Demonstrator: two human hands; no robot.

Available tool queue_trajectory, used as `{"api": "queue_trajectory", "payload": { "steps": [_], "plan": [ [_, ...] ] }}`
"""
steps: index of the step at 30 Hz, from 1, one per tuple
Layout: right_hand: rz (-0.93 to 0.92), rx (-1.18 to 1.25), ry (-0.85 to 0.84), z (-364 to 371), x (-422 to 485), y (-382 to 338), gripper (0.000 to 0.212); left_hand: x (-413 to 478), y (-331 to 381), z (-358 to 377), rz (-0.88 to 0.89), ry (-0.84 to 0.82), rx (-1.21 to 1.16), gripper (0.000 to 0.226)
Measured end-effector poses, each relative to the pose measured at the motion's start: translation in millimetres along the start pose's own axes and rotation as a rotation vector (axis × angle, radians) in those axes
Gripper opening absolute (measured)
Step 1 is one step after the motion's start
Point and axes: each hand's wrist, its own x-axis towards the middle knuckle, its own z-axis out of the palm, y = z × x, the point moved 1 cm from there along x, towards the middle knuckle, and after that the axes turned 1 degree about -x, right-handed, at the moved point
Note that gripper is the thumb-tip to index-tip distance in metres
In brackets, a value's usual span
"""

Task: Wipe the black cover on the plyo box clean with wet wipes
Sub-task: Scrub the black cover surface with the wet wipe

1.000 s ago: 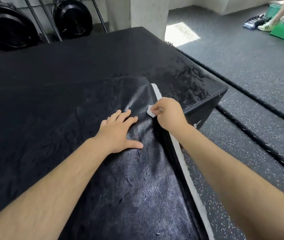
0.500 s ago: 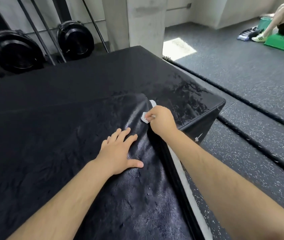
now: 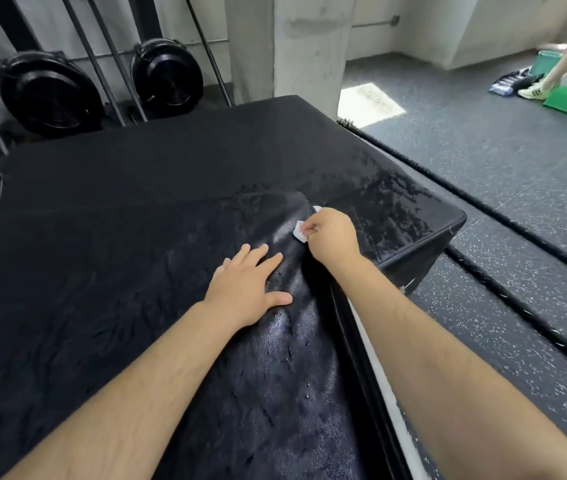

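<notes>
At the corner of the cover (image 3: pixel 136 306), right hand (image 3: pixel 332 239) pinches a wipe (image 3: pixel 299 234), left hand (image 3: pixel 244 292) lies flat; the left side looks unwiped.

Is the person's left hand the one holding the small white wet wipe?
No, the left hand lies flat with straight fingers on the shiny black cover, while the right hand pinches the small white wet wipe.

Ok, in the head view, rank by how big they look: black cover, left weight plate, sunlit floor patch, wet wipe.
Largest first:
black cover
left weight plate
sunlit floor patch
wet wipe, partly hidden by the right hand
Plate and patch are farther off; true sizes unsure.
</notes>
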Motion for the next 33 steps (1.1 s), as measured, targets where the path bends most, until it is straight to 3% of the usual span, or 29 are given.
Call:
{"api": "queue_trajectory", "payload": {
  "steps": [6, 12, 17, 20, 23, 28, 33],
  "plan": [
    [-0.045, -0.025, -0.077, -2, -26, 4, 0.015, 1, 4, 0, 0.012, 0.028, 0.051, 0.082],
    [0.031, -0.049, 0.005, 0, 38, -1, 0.019, -1, 1, 3, 0.015, -0.010, 0.073, 0.083],
    [0.056, -0.050, -0.011, 9, 27, 0, 0.017, 18, -14, -34, 0.005, 0.075, -0.054, 0.081],
    [-0.005, -0.101, -0.066, 14, 25, 3, 0.015, 38, -13, -38, -0.014, -0.032, 0.013, 0.092],
    [-0.019, -0.075, -0.014, 12, 48, -1, 0.016, 48, -11, -33, -0.029, -0.144, 0.010, 0.091],
    [0.074, -0.032, 0.042, 15, 66, -9, 0.017, 44, -15, -30, -0.007, -0.125, 0.023, 0.090],
    [-0.067, -0.087, -0.043, 22, 38, -2, 0.019, 49, -18, -29, 0.005, -0.096, 0.053, 0.091]
  ]
}}
